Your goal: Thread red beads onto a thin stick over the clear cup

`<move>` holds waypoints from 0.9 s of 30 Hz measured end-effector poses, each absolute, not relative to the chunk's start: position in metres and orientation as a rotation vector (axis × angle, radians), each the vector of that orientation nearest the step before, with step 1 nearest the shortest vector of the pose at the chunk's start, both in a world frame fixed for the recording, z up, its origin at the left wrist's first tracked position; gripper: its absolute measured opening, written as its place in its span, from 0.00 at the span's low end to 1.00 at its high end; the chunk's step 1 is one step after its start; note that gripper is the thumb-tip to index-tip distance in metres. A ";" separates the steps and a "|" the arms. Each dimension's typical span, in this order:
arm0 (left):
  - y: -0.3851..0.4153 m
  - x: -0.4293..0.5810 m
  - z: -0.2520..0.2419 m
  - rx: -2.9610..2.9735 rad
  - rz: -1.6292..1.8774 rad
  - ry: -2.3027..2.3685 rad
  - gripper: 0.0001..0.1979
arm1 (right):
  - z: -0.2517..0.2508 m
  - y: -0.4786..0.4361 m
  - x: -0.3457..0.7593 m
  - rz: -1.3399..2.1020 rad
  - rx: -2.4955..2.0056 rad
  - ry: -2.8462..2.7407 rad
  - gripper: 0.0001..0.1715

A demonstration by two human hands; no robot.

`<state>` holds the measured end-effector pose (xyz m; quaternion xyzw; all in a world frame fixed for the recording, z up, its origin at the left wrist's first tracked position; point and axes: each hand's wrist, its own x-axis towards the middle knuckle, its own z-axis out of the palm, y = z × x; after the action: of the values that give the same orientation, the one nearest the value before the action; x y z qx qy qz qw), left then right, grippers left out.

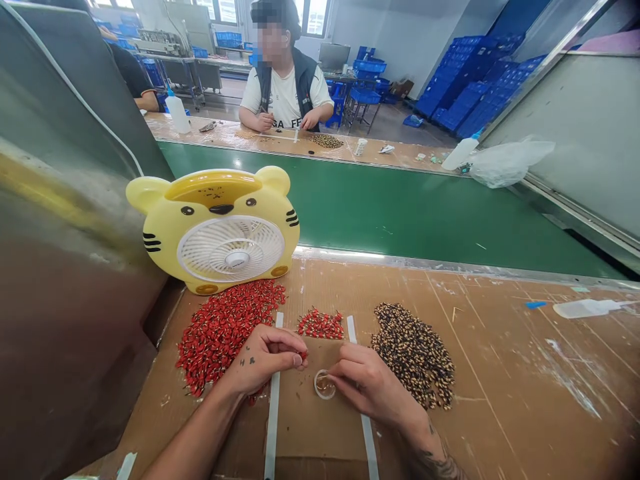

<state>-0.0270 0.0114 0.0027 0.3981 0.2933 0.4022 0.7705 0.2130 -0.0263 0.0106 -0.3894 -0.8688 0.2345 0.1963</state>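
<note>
Our left grip (265,360) pinches a small red bead (303,356), while our right grip (367,381), clenched or not we cannot tell, reaches to a clear cup (317,385) holding amber liquid (324,385) on the cardboard-covered bench (500,373).

Two hands (265,360) (373,383), one cup (325,385), two red bead piles (225,333) (321,325) and one dark bead pile (413,353) here. Also one fan (220,230), two white strips (273,407) (363,400), one person (285,100) opposite

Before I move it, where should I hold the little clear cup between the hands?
Probably pinch the little clear cup at its round rim with your fingers, coming from the near side, where bare cardboard lies. It is low, round and open on top, with something amber inside, and the right hand crowds its other side.
</note>
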 end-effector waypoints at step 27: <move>0.009 -0.021 0.013 0.955 0.789 0.877 0.05 | 0.032 -0.014 0.203 0.814 -0.997 -1.774 0.08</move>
<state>-0.0212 0.0090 0.0129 0.4328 0.3978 0.3576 0.7257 0.2027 -0.0137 0.0318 -0.4044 -0.7199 0.3304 0.4572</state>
